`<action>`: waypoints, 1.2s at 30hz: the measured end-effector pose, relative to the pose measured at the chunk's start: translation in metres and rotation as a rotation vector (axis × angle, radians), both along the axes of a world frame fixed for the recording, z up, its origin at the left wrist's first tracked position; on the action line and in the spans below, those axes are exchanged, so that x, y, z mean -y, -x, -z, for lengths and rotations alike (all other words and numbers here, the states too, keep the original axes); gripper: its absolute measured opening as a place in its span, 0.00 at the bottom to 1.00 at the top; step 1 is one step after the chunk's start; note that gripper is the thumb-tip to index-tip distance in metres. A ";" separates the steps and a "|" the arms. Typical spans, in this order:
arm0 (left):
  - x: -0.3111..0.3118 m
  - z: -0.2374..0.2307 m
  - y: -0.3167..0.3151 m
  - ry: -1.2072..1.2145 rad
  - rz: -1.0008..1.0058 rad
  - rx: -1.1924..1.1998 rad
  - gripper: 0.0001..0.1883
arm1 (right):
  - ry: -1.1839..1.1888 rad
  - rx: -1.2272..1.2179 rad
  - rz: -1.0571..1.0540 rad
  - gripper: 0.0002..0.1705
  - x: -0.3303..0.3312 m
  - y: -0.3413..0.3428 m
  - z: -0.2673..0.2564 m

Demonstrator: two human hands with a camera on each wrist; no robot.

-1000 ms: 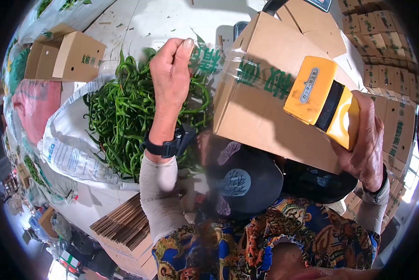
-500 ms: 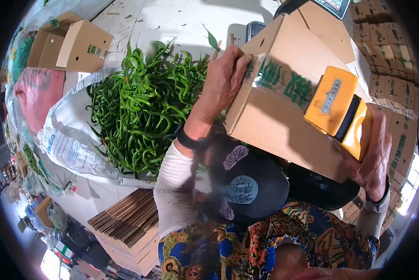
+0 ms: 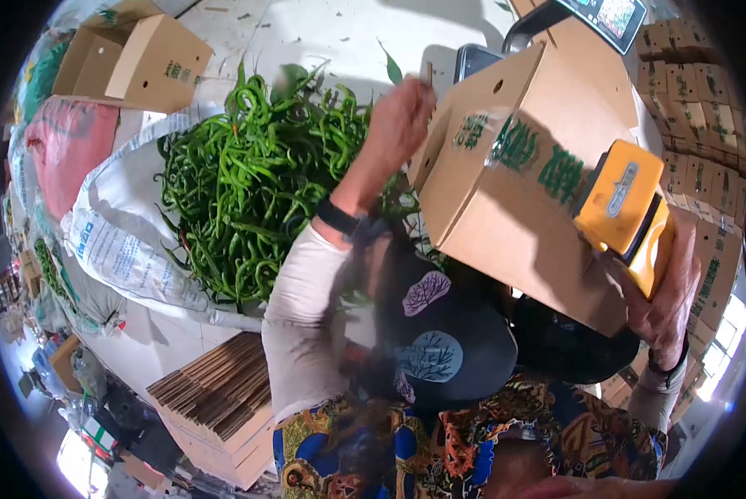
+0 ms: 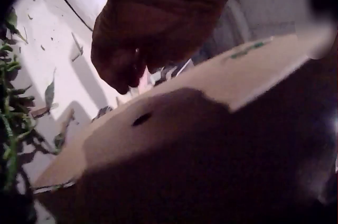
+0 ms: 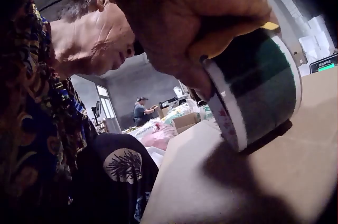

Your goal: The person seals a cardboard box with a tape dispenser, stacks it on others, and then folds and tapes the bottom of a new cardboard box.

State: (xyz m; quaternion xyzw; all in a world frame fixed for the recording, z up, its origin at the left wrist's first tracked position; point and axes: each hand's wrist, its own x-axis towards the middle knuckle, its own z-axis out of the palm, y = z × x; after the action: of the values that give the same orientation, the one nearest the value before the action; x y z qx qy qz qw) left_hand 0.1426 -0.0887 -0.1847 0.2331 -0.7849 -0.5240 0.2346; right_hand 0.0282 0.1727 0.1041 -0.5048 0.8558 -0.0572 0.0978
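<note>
A closed cardboard carton (image 3: 506, 224) lies tilted in front of the person, with clear tape (image 3: 539, 162) printed in green along its top. My right hand (image 3: 670, 279) grips a yellow tape dispenser (image 3: 624, 200) held over the carton's near right part. In the right wrist view, the wide tape roll (image 5: 259, 89) sits close over the cardboard. My left hand (image 3: 396, 125), fingers curled, is beside the carton's left end face; nothing shows in it. In the left wrist view this hand hangs just beyond the end with the punched hole (image 4: 141, 119).
A heap of green chili peppers (image 3: 248, 191) lies on a white sack (image 3: 128, 241) at left. An open carton (image 3: 161, 66) stands behind it. Flat cardboard stacks (image 3: 215, 387) are at near left, a scale display (image 3: 610, 21) at back right, and stacked cartons (image 3: 693, 108) at far right.
My left hand first held the tape's loose end out to the left, then brought it to the carton's end, and is now beside that end. The dispenser has shifted right and nearer.
</note>
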 end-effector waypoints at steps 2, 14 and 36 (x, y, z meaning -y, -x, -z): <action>0.004 -0.060 0.008 -0.227 -0.003 -0.060 0.18 | -0.008 -0.005 0.030 0.35 0.001 0.000 0.003; -0.010 -0.048 0.039 -0.174 0.008 0.150 0.25 | 0.053 -0.054 -0.055 0.41 -0.006 0.012 0.010; -0.046 -0.163 0.047 0.803 0.108 0.159 0.28 | 0.016 -0.127 -0.057 0.44 -0.158 0.060 -0.014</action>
State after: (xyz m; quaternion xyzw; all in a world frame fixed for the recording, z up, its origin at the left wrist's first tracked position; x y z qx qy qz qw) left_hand 0.0951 -0.0425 -0.0216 0.1211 -0.9538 -0.1680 0.2178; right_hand -0.0314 0.3304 0.1180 -0.5321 0.8452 -0.0289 0.0408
